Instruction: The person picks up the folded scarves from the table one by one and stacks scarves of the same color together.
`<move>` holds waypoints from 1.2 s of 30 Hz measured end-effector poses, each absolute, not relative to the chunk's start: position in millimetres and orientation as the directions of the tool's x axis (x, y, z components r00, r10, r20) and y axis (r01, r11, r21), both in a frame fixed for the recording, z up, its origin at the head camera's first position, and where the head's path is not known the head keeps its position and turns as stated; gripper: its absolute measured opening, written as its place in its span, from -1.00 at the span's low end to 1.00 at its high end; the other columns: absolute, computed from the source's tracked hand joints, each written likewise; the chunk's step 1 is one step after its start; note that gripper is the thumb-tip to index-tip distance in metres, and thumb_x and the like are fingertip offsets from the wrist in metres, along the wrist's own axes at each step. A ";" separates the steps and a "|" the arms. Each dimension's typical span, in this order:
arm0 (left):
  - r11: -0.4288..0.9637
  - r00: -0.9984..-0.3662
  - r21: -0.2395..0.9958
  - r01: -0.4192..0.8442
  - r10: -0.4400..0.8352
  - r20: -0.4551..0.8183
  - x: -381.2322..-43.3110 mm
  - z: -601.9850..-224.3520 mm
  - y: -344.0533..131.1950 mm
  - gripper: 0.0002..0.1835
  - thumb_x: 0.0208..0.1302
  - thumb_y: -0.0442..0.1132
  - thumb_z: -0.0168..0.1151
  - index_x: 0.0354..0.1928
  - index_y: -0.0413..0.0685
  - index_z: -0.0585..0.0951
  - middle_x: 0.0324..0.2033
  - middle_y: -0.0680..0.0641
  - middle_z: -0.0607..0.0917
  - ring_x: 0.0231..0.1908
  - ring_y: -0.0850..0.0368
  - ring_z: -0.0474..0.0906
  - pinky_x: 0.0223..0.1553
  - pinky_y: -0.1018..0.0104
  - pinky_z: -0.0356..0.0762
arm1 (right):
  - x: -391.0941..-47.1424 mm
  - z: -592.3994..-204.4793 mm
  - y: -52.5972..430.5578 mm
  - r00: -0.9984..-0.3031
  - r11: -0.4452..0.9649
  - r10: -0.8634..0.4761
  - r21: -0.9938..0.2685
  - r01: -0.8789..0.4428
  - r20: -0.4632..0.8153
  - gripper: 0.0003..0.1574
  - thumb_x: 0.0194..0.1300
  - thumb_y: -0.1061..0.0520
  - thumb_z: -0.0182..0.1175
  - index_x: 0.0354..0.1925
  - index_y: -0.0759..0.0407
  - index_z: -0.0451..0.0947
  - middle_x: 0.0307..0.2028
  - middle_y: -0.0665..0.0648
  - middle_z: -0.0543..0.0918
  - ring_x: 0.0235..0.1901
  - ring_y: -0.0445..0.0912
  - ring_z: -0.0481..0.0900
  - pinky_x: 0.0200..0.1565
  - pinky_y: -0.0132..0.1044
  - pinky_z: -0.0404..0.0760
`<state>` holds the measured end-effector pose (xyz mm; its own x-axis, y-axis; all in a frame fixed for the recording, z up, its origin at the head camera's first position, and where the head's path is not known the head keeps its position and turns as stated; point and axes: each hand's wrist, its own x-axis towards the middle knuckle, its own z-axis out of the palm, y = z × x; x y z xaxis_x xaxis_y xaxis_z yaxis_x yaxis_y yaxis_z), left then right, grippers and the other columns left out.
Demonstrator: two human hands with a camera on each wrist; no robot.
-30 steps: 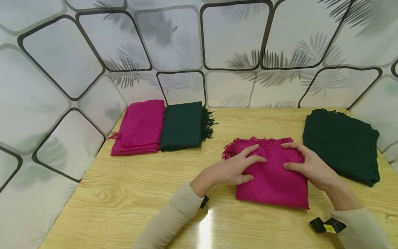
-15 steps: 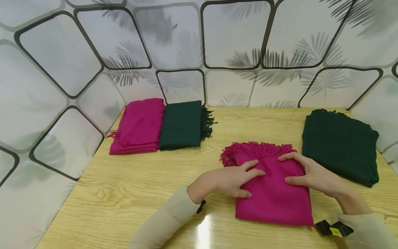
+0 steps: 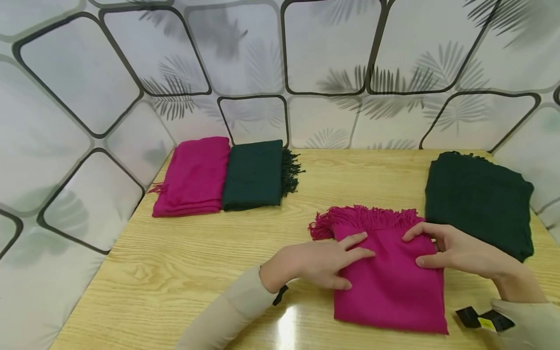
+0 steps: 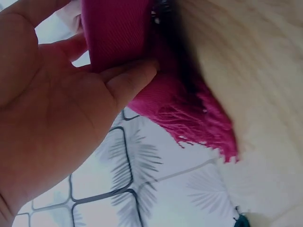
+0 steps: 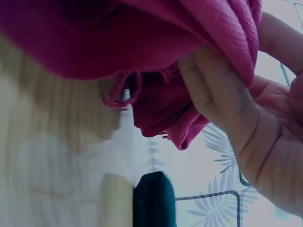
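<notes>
No text, label, brand, number or sign can be read in any of the views. A small yellow patch (image 3: 486,324) shows on the black device (image 3: 468,317) at the person's right wrist, but it is too small to tell whether it bears any lettering.
</notes>
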<state>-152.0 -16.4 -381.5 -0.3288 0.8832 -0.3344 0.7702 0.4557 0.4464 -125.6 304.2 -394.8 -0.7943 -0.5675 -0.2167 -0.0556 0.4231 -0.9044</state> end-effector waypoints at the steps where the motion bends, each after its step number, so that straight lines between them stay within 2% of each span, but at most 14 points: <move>1: 0.464 -0.333 0.441 0.768 0.878 -0.343 -152.8 -383.9 -16.0 -0.21 0.42 0.02 0.18 0.57 0.25 0.03 0.58 0.05 -0.28 0.28 0.21 0.40 0.27 0.47 0.29 | -126.4 -396.9 304.6 -0.799 0.436 -0.560 -0.898 -0.060 -0.219 -0.57 0.35 0.24 0.24 0.13 0.23 0.38 -0.06 0.19 0.53 -0.22 0.01 0.66 -0.29 -0.21 0.67; 5: 0.491 -0.355 0.414 0.767 0.861 -0.364 -156.0 -391.4 -15.1 -0.20 0.42 0.04 0.18 0.57 0.25 0.03 0.58 0.06 -0.29 0.45 0.17 0.14 0.36 0.39 0.20 | -130.1 -403.1 306.5 -0.829 0.493 -0.516 -0.866 -0.081 -0.216 -0.55 0.32 0.20 0.29 0.12 0.23 0.40 -0.06 0.27 0.45 -0.26 -0.07 0.62 -0.35 -0.25 0.63; 9: 0.513 -0.368 0.378 0.771 0.843 -0.392 -157.9 -397.3 -14.3 -0.16 0.42 0.12 0.13 0.59 0.28 -0.04 0.57 0.04 -0.37 0.48 0.10 0.08 0.43 0.27 0.11 | -132.0 -409.0 304.4 -0.863 0.573 -0.471 -0.807 -0.143 -0.182 -0.55 0.26 0.16 0.36 0.07 0.17 0.44 -0.08 0.21 0.43 -0.19 -0.19 0.45 -0.37 -0.31 0.56; 13: 0.537 -0.387 0.333 0.775 0.820 -0.422 -157.9 -401.5 -13.6 -0.12 0.39 0.26 0.08 0.59 0.36 -0.12 0.56 0.05 -0.44 0.53 -0.03 -0.07 0.49 0.16 -0.05 | -127.6 -410.7 294.1 -0.906 0.724 -0.405 -0.647 -0.237 -0.121 -0.46 0.12 0.13 0.47 0.02 0.14 0.48 -0.16 0.16 0.43 -0.22 -0.13 0.35 -0.40 -0.34 0.46; 15: 0.543 -0.393 0.311 0.780 0.812 -0.431 -157.9 -402.2 -13.2 -0.10 0.37 0.30 0.07 0.59 0.39 -0.14 0.56 0.05 -0.45 0.53 -0.02 -0.11 0.50 0.14 -0.09 | -123.2 -409.3 286.9 -0.925 0.795 -0.371 -0.543 -0.272 -0.079 -0.35 0.05 0.14 0.51 0.07 0.22 0.46 -0.10 0.28 0.41 -0.15 0.05 0.38 -0.30 -0.21 0.56; 17: 0.545 -0.395 0.297 0.784 0.807 -0.439 -157.8 -402.3 -12.9 -0.09 0.35 0.32 0.07 0.58 0.40 -0.15 0.56 0.06 -0.45 0.53 0.01 -0.10 0.50 0.12 -0.12 | -118.5 -407.6 279.6 -0.938 0.843 -0.345 -0.451 -0.292 -0.039 -0.19 -0.01 0.11 0.55 0.17 0.26 0.43 0.07 0.45 0.32 -0.02 0.27 0.35 -0.18 0.02 0.61; 19: 0.548 -0.397 0.288 0.785 0.803 -0.445 -158.0 -402.3 -12.4 -0.08 0.34 0.33 0.07 0.58 0.42 -0.15 0.56 0.08 -0.44 0.53 0.00 -0.09 0.50 0.12 -0.12 | -115.1 -407.1 273.8 -0.931 0.850 -0.365 -0.406 -0.335 0.004 0.03 -0.06 0.04 0.59 0.30 0.26 0.34 0.26 0.56 0.15 0.16 0.45 0.20 -0.08 0.31 0.53; 20: 0.551 -0.397 0.288 0.784 0.800 -0.450 -157.9 -402.2 -12.3 -0.08 0.34 0.33 0.08 0.58 0.43 -0.15 0.56 0.08 -0.44 0.53 -0.01 -0.09 0.50 0.12 -0.12 | -113.8 -407.7 271.6 -0.922 0.843 -0.386 -0.399 -0.361 0.020 0.13 -0.10 -0.01 0.61 0.36 0.21 0.30 0.34 0.56 0.06 0.24 0.51 0.10 -0.03 0.44 0.42; 23: 0.555 -0.398 0.288 0.780 0.795 -0.457 -158.5 -402.0 -11.9 -0.08 0.33 0.33 0.08 0.58 0.45 -0.15 0.56 0.10 -0.43 0.53 -0.04 -0.08 0.50 0.11 -0.12 | -111.2 -411.0 266.5 -0.881 0.792 -0.473 -0.442 -0.422 -0.005 0.35 -0.12 -0.20 0.58 0.52 0.00 0.12 0.47 0.50 -0.10 0.36 0.54 -0.11 0.04 0.60 0.16; 25: 0.553 -0.396 0.282 0.784 0.795 -0.460 -158.8 -401.9 -11.6 -0.08 0.33 0.33 0.08 0.58 0.45 -0.15 0.56 0.09 -0.43 0.53 0.01 -0.08 0.50 0.12 -0.14 | -109.5 -414.8 263.6 -0.859 0.765 -0.507 -0.498 -0.408 -0.075 0.43 -0.13 -0.31 0.54 0.56 -0.16 0.00 0.50 0.46 -0.18 0.41 0.52 -0.24 0.03 0.66 0.01; 27: 0.545 -0.392 0.262 0.797 0.795 -0.463 -159.1 -402.3 -10.8 -0.09 0.34 0.34 0.06 0.58 0.44 -0.16 0.56 0.07 -0.42 0.53 0.09 -0.07 0.51 0.12 -0.17 | -107.3 -418.0 261.5 -0.843 0.758 -0.515 -0.540 -0.366 -0.152 0.44 -0.10 -0.35 0.50 0.58 -0.23 -0.08 0.52 0.44 -0.25 0.42 0.51 -0.33 0.00 0.70 -0.08; 30: 0.532 -0.394 0.210 0.820 0.792 -0.466 -158.8 -402.9 -8.8 -0.09 0.34 0.36 0.03 0.58 0.44 -0.17 0.57 0.06 -0.41 0.53 0.12 -0.09 0.51 0.13 -0.20 | -105.7 -421.3 260.1 -0.835 0.767 -0.504 -0.560 -0.314 -0.222 0.46 -0.10 -0.37 0.48 0.59 -0.25 -0.12 0.53 0.41 -0.29 0.44 0.48 -0.38 -0.01 0.72 -0.09; 36: 0.526 -0.415 0.123 0.841 0.774 -0.478 -152.3 -403.7 -5.4 -0.07 0.31 0.42 0.00 0.57 0.46 -0.21 0.57 0.06 -0.38 0.53 0.04 -0.09 0.51 0.13 -0.19 | -103.7 -427.1 260.4 -0.823 0.750 -0.534 -0.560 -0.353 -0.196 0.48 -0.10 -0.41 0.46 0.59 -0.17 -0.12 0.53 0.42 -0.34 0.41 0.54 -0.36 -0.01 0.68 0.10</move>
<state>-152.3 -5.4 -403.7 -0.4148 0.7743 -0.4780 0.8413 0.5265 0.1227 -103.7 260.4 -427.1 -0.8226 -0.5337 -0.1965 -0.3528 0.7499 -0.5597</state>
